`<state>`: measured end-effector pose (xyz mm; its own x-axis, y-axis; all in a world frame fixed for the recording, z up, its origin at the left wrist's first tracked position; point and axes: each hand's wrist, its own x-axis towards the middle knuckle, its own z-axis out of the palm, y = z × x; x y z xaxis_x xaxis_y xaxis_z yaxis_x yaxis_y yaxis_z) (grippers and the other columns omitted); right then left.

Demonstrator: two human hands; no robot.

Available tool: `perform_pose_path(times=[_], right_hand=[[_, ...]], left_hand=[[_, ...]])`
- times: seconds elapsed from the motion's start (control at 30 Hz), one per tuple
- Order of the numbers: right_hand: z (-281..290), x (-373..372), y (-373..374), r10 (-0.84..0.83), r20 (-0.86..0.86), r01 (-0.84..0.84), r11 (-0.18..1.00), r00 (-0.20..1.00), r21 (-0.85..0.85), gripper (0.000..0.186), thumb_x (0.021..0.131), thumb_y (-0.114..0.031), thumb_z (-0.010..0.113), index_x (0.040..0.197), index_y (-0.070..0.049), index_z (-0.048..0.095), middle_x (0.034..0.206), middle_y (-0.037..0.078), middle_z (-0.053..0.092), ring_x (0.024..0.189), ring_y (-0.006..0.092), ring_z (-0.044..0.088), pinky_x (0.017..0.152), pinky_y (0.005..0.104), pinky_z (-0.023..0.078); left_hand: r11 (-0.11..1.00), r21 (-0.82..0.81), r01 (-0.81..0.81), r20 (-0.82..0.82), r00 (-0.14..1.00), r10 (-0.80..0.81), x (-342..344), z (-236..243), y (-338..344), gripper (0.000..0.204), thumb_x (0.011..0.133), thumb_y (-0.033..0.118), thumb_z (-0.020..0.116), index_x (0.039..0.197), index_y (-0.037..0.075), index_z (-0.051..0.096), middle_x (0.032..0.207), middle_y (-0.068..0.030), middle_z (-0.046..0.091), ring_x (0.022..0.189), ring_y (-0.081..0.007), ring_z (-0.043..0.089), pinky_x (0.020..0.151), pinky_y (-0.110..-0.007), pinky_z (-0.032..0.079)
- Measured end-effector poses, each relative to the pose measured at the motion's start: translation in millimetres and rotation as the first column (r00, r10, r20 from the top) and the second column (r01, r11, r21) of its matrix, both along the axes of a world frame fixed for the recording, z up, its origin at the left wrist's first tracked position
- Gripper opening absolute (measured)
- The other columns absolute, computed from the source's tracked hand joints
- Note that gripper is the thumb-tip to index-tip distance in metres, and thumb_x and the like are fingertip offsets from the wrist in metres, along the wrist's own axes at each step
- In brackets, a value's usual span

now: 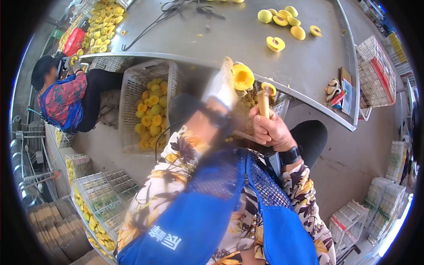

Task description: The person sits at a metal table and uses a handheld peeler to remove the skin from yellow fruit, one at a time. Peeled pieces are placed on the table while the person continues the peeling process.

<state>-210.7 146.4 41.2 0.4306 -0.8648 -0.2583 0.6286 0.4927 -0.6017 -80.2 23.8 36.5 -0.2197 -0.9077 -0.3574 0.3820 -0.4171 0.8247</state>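
My left hand, in a whitish work glove and smeared by motion, holds a yellow peach half just off the table's near edge. The peach's hollow faces up, with no stone visible in it. To its right, my right hand is bare and closed around the pale wooden handle of a hand tool. A smaller yellow peach piece shows at the tool's upper end; whether it touches the tool I cannot tell. Beneath my hands is a crate holding brownish scraps.
Several peaches and halves lie on the metal table, near a black cable. A white crate of peach halves stands left of my knees. A co-worker sits at far left. Stacked crates stand right.
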Motion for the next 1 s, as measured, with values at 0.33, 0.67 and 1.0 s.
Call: perform_pose_path(times=[0.33,0.67,1.0], right_hand=[[-40,-7,-2,-0.167,-0.982,-0.243,0.952,0.087,-0.184,0.031,0.074,-0.026,0.058,0.084,0.004,0.054,0.075,0.026,0.058,0.076,0.0393,0.057,0.067,0.0419,0.045],[-29,-29,13,-0.319,-0.937,-0.085,0.939,0.142,-0.332,0.029,0.074,-0.023,0.059,0.081,0.005,0.051,0.068,0.025,0.055,0.064,0.0401,0.055,0.058,0.0401,0.044],[-20,-57,39,-0.366,-0.929,0.307,0.892,0.056,-0.333,0.02,0.076,-0.015,0.06,0.088,0.0,0.055,0.06,0.008,0.054,0.055,0.0125,0.051,0.051,0.0284,0.042]], left_hand=[[0.887,-0.183,0.424,0.926,-0.228,0.3,180,46,-23,0.041,0.077,0.037,0.059,0.102,0.005,0.061,0.103,-0.0123,0.061,0.092,-0.0244,0.059,0.083,-0.03,0.043],[0.435,-0.251,0.865,0.926,0.083,0.369,-63,46,-119,0.047,0.081,0.043,0.047,0.116,0.011,0.05,0.113,-0.0168,0.051,0.101,-0.033,0.051,0.085,-0.041,0.043],[0.45,-0.034,0.892,0.994,0.077,-0.078,-150,0,-124,0.049,0.067,0.031,0.064,0.113,0.018,0.054,0.113,-0.0142,0.05,0.1,-0.0314,0.053,0.086,-0.038,0.044]])
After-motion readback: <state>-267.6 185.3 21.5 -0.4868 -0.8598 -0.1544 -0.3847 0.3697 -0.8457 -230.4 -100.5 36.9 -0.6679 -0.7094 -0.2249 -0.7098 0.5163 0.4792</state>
